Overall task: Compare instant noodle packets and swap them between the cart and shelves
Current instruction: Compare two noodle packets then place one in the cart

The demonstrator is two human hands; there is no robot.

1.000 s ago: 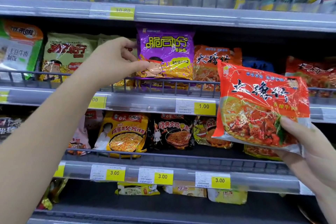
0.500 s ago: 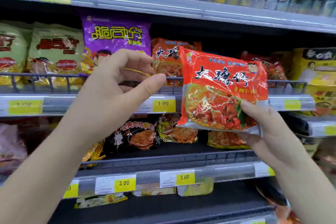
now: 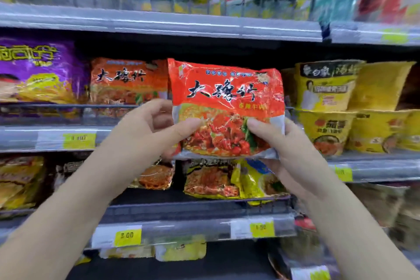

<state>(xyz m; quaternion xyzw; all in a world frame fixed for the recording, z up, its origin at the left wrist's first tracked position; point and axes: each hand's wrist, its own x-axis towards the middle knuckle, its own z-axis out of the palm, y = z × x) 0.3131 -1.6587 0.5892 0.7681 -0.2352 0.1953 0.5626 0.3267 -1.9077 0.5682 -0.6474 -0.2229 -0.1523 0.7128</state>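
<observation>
A red instant noodle packet (image 3: 227, 98) with black characters and a noodle picture is held upright in front of the middle shelf. My left hand (image 3: 150, 132) grips its lower left edge, thumb on the front. My right hand (image 3: 281, 143) grips its lower right corner, thumb on the front. Behind it on the shelf stands a matching red-orange packet (image 3: 127, 84), and a purple packet (image 3: 38, 73) stands further left. No cart is in view.
Yellow noodle cups (image 3: 327, 88) are stacked at the right of the middle shelf. A wire rail (image 3: 68, 109) fronts that shelf. More packets (image 3: 211, 179) lie on the shelf below, with yellow price tags (image 3: 127, 235) along the shelf edges. Blurred packets fill the top shelf (image 3: 159, 22).
My left hand left the purple packet on the shelf, came across and took hold of the red packet's left edge. The view swung right, bringing the yellow cups into sight.
</observation>
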